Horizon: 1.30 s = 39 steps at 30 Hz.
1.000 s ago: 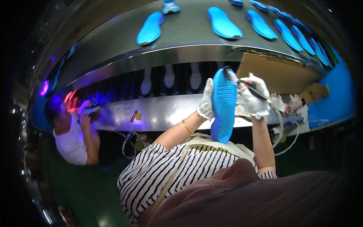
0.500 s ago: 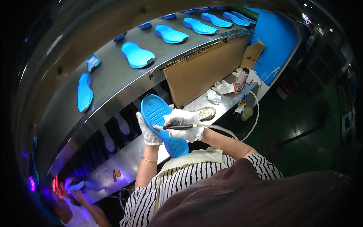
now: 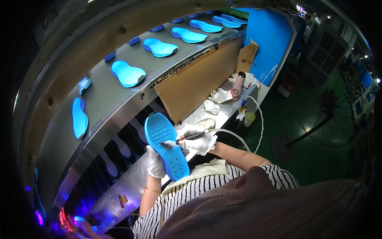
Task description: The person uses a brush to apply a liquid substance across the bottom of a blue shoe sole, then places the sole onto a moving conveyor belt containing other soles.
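A blue shoe sole (image 3: pixel 159 129) with grooves and small holes is tilted in front of my chest. My left hand (image 3: pixel 156 163), in a white glove with bare fingertips, is closed on the sole's lower left edge; its fingers are partly behind it. A brush (image 3: pixel 195 136) with a black handle and a pale tube is pinched in my gloved right hand (image 3: pixel 201 142). Its bristles touch the middle of the sole's upper face. Just beyond the right hand, a cream perforated clog (image 3: pixel 207 122) lies on the metal bench, partly covered by that hand.
More blue soles (image 3: pixel 128 73) rest in rows on a conveyor belt (image 3: pixel 99 95) with a metal edge. A cardboard sheet (image 3: pixel 199 79) leans along it. White gloves (image 3: pixel 220 95), a pink flask (image 3: pixel 240 80) and a yellowish bottle (image 3: pixel 249 118) are at right. A co-worker's hand (image 3: pixel 85 229) shows lower left.
The view has turned, so the surroundings sit further left and lower. The brush tip has moved from the sole's left edge to its middle. Both hands keep their hold.
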Motion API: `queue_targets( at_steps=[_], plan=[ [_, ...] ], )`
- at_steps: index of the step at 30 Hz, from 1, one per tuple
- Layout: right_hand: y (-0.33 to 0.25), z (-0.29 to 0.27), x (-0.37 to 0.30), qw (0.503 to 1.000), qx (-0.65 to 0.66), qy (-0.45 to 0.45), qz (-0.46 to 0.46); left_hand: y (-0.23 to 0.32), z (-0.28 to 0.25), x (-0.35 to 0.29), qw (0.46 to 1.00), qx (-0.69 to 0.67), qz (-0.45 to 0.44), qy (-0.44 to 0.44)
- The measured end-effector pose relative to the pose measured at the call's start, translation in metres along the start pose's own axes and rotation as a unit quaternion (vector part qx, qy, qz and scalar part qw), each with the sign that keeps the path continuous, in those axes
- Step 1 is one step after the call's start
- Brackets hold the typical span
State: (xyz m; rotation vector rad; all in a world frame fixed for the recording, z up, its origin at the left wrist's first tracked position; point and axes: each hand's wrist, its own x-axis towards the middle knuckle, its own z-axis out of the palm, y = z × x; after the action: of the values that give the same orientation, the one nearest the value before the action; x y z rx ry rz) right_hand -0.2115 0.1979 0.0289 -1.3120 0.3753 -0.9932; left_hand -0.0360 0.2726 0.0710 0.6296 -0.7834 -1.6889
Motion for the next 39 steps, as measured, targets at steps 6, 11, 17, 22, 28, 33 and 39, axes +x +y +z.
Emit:
queue_targets(
  at_steps=[6,11,17,22,28,33,39],
  plan=[
    [-0.018,0.022,-0.005,0.988,-0.052,-0.111,-0.098,-0.004,-0.038,0.024,0.995,-0.042,0.039,0.076],
    [0.008,-0.004,0.011,0.999,-0.015,-0.008,-0.034,0.004,-0.033,0.043,0.991,-0.109,0.082,-0.018],
    [-0.028,0.039,0.010,0.984,-0.040,-0.099,-0.144,0.030,-0.024,0.042,0.960,-0.205,0.182,-0.059],
    [-0.032,0.015,0.005,0.993,0.061,0.034,-0.098,0.038,-0.003,0.050,0.950,-0.196,0.229,-0.082],
    [-0.032,0.026,0.006,0.997,-0.014,-0.073,-0.028,0.046,-0.033,0.047,0.945,-0.131,0.255,-0.155],
    [-0.047,0.020,0.017,0.993,-0.107,-0.051,-0.005,0.055,-0.033,0.042,0.967,-0.052,0.207,-0.141],
    [-0.057,0.019,0.031,0.961,-0.198,-0.152,0.116,0.069,-0.026,0.051,0.968,0.168,0.162,-0.093]
  ],
)
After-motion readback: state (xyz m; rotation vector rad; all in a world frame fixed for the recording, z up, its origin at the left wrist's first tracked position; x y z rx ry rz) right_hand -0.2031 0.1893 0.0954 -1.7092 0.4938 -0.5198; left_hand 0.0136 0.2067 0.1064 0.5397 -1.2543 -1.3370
